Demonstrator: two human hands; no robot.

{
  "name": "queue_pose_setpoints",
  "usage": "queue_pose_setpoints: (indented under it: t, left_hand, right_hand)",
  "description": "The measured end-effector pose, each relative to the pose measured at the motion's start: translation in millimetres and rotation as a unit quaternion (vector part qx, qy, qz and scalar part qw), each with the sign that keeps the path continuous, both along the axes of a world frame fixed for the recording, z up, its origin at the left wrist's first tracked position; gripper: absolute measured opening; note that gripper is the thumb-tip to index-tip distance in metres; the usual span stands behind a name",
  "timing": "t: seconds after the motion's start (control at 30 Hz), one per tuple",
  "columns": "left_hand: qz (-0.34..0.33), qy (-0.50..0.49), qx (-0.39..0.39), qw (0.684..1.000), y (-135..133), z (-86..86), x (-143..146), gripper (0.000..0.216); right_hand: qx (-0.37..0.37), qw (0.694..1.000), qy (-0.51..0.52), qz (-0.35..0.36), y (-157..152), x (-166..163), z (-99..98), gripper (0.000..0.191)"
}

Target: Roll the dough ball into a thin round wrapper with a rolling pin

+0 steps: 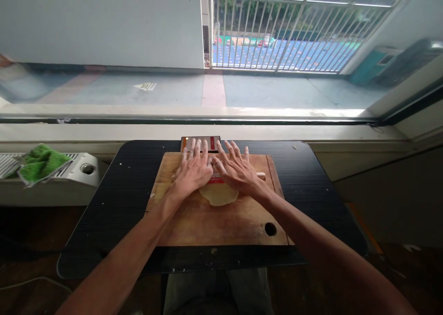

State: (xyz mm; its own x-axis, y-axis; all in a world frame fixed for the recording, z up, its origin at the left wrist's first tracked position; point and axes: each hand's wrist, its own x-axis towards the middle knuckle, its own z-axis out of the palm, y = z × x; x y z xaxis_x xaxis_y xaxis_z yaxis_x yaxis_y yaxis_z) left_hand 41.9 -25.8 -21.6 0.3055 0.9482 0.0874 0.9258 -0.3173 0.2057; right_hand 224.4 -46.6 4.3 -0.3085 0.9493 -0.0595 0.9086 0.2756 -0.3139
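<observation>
Your left hand (192,171) and right hand (238,171) press flat, fingers (197,149) spread and pointing away from you, on a thin wooden rolling pin (262,176). Its long axis runs left to right under both palms. The pale flat round of dough (219,196) lies just on your side of it, on the worn wooden cutting board (221,225).

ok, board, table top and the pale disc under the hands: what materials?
Board: wood, unfinished-looking, grain and brown staining visible, one hole in a corner.
Table top: matte black with fine ribs, probably plastic or coated; can't tell.
Pale disc: soft dough by the look, flattened, yellowish, uneven edge.
</observation>
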Motion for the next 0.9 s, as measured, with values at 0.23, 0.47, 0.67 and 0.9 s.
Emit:
queue_pose_setpoints:
  t: [0.23,0.47,0.67,0.9]
  left_hand:
    - [-0.004,0.002,0.060,0.998,-59.7,3.5,-0.4,0.076]
    - [-0.011,0.031,0.040,0.999,-19.8,-2.4,-1.1,0.074]
    - [0.010,0.028,0.022,0.999,-6.2,3.7,-4.2,0.072]
    - [0.009,0.053,0.075,0.996,-54.7,5.1,-22.5,0.066]
  right_hand:
    - [0.063,0.998,-0.003,0.002,-50.2,-4.5,-3.0,0.070]
    - [0.045,0.998,0.031,-0.007,-16.6,-1.8,-4.9,0.073]
    - [0.023,0.998,0.014,-0.052,0.2,5.9,-2.4,0.072]
    - [0.093,0.993,-0.069,-0.008,-46.5,27.5,-5.7,0.068]
